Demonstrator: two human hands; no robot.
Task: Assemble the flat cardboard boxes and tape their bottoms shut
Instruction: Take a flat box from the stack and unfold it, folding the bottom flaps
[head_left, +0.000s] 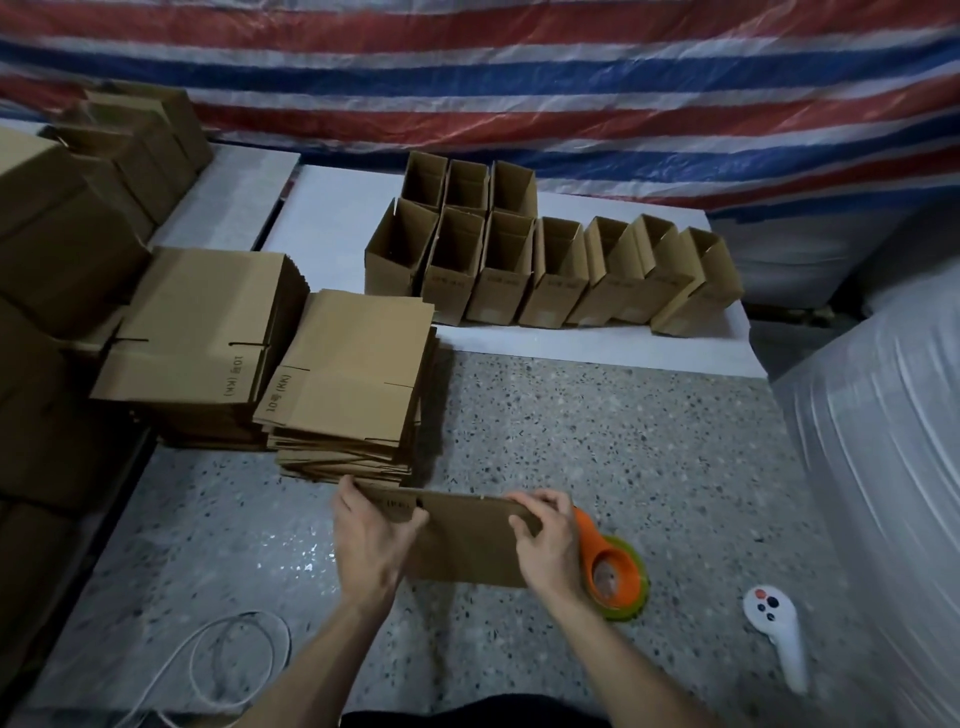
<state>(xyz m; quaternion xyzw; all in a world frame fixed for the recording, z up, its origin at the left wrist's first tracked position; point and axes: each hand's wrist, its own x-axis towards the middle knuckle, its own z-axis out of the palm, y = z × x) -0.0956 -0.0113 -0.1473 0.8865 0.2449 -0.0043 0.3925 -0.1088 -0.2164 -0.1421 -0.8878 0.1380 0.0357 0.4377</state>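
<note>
Before the stack (353, 364), seemingly marked "10号(KK)", left hand (371, 540) and right hand (548, 545) grip box (467, 540).

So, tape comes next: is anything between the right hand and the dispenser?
Nothing visible. The dispenser lies on the floor right beside the right hand, partly hidden behind it. That hand grips the flat box.

Both bare forearms (311, 654) reach forward from the lower edge of the view. The left hand (371, 543) grips the left end of a flat box (467, 545), thumb on its near face and fingers curled over the top edge. The right hand (550, 545) holds the right end the same way.
</note>
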